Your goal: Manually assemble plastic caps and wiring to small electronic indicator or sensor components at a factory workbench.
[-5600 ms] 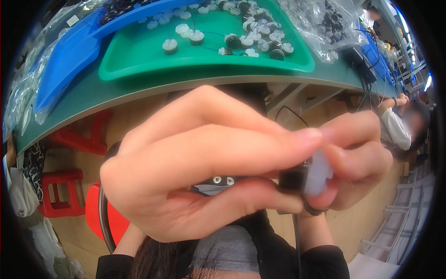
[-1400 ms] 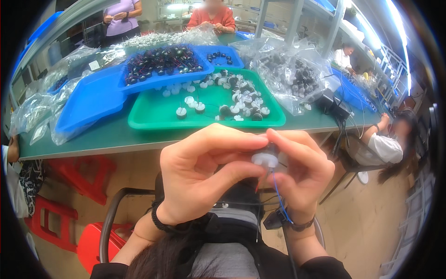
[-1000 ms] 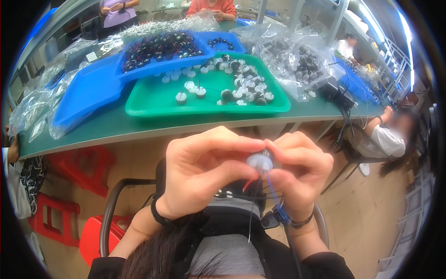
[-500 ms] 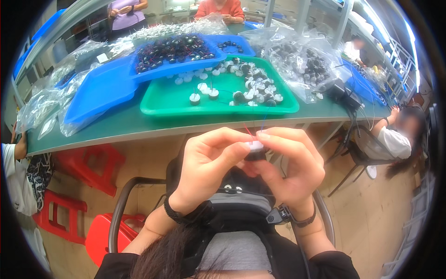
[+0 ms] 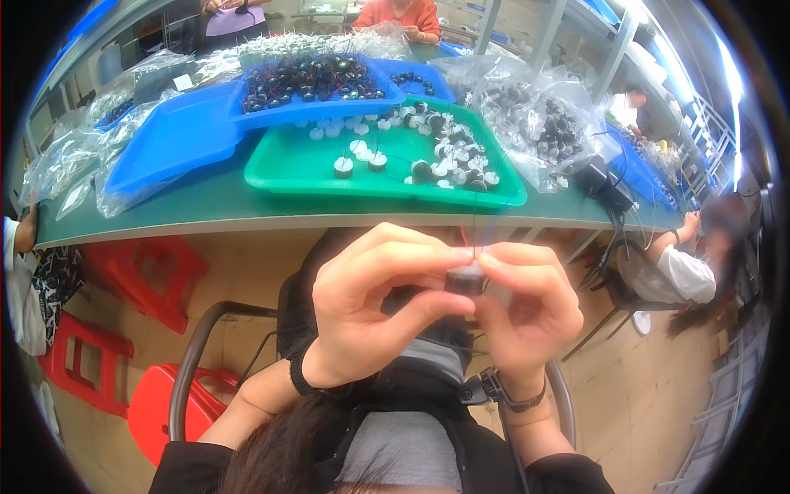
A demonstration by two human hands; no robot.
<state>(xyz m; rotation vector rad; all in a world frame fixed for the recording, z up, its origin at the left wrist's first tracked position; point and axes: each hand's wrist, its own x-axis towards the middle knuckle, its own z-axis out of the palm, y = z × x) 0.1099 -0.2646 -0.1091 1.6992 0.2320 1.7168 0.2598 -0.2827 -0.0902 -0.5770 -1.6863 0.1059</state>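
Between my two hands, in front of the table edge, is a small round black part with a pale top [image 5: 465, 281]. A thin red wire and a dark wire rise from its top. My left hand [image 5: 374, 296] pinches it from the left, forefinger at the top and thumb below. On the other side my right hand [image 5: 527, 300] grips it with bent fingers, its fingertip by the wires. Beyond them a green tray [image 5: 329, 191] bears several similar black parts with white tops [image 5: 461, 152]; two of these [image 5: 343, 167] stand apart toward its left.
A blue tray [image 5: 317, 107] of dark wired pieces overlaps the green one, beside another blue tray [image 5: 169, 160]. Clear plastic bags [image 5: 535, 123] of parts lie to the right. Red stools [image 5: 82, 362] stand at lower left. A person [image 5: 687, 263] sits at right; others stand behind the table.
Both hands have shifted slightly right with the round part. My left thumb has moved from its top edge to below it, so more of the black side shows.
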